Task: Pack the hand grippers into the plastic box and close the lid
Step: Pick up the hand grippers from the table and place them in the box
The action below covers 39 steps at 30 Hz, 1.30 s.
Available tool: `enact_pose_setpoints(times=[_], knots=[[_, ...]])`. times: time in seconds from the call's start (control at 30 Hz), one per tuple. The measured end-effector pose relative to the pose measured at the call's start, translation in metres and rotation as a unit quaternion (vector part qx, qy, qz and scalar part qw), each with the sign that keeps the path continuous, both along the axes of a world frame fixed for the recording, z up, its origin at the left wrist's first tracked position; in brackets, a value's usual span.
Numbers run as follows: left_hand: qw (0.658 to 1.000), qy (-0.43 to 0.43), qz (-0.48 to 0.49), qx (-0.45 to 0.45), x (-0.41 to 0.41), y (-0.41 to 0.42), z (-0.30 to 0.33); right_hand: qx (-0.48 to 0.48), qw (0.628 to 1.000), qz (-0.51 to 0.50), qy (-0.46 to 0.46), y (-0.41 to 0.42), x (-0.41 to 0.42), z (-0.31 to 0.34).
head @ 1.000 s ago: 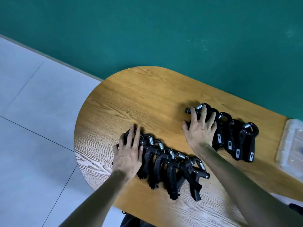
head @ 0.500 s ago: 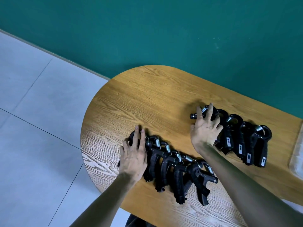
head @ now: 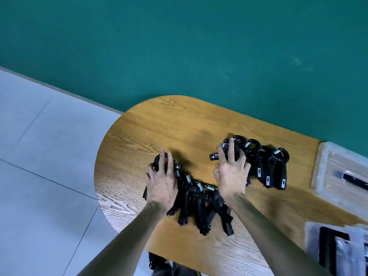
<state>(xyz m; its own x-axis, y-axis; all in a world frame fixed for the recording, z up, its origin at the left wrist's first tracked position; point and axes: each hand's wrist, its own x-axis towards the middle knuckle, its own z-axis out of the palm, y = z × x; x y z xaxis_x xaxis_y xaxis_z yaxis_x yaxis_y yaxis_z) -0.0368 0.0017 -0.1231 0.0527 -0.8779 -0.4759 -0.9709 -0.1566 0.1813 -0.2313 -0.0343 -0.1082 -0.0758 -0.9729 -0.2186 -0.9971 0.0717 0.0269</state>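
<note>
- Since the earlier frame both hands have slid rightward along the table (head: 151, 132), and the near and far rows of grippers now lie closer together; a clear box has come into sight at the right edge.
- Her or his left hand (head: 162, 181) lies flat, fingers spread, pressing the left end of the near row of hand grippers (head: 199, 200); it grips nothing that I can see.
- So too the right hand (head: 232, 174): spread open, palm down on the left end of the far row of hand grippers (head: 266, 166).
- I would judge this the gathering step, bunching the pieces before any are lifted; none looks packed from these rows yet.
- Next, I think, each hand must close around a bunch and carry it right to the plastic box (head: 326, 188), which sits open-topped well apart, with one dark object already inside.
- Materials: grippers are matte black plastic with looped heads and bright coiled steel springs, likely to tangle and snag.
- Wood-grain tabletop, rounded end; box translucent and blurred. Another clear piece (head: 312, 240) at the lower right may be the lid, though I cannot tell.
</note>
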Motion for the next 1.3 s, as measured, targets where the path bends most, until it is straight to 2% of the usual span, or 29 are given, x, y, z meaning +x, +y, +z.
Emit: enact_pose_setpoints(times=[0.33, 0.5, 0.73, 1.17, 1.3], knots=[[0.996, -0.026, -0.057, -0.070, -0.071, 0.038, 0.071, -0.072, 0.995, -0.054, -0.031, 0.084, -0.035, 0.075], [0.990, 0.015, -0.083, -0.109, -0.122, 0.062, 0.103, -0.086, 0.990, -0.100, -0.041, 0.126, -0.076, 0.101], [0.978, 0.077, -0.136, -0.137, -0.235, 0.111, 0.130, -0.099, 0.983, -0.142, -0.057, 0.182, -0.166, 0.122], [0.963, 0.089, -0.209, -0.148, -0.441, 0.181, 0.126, -0.093, 0.966, -0.233, -0.065, 0.265, -0.365, 0.114], [0.961, 0.094, -0.222, -0.132, -0.486, 0.198, 0.112, -0.052, 0.961, -0.260, -0.085, 0.281, -0.410, 0.099]])
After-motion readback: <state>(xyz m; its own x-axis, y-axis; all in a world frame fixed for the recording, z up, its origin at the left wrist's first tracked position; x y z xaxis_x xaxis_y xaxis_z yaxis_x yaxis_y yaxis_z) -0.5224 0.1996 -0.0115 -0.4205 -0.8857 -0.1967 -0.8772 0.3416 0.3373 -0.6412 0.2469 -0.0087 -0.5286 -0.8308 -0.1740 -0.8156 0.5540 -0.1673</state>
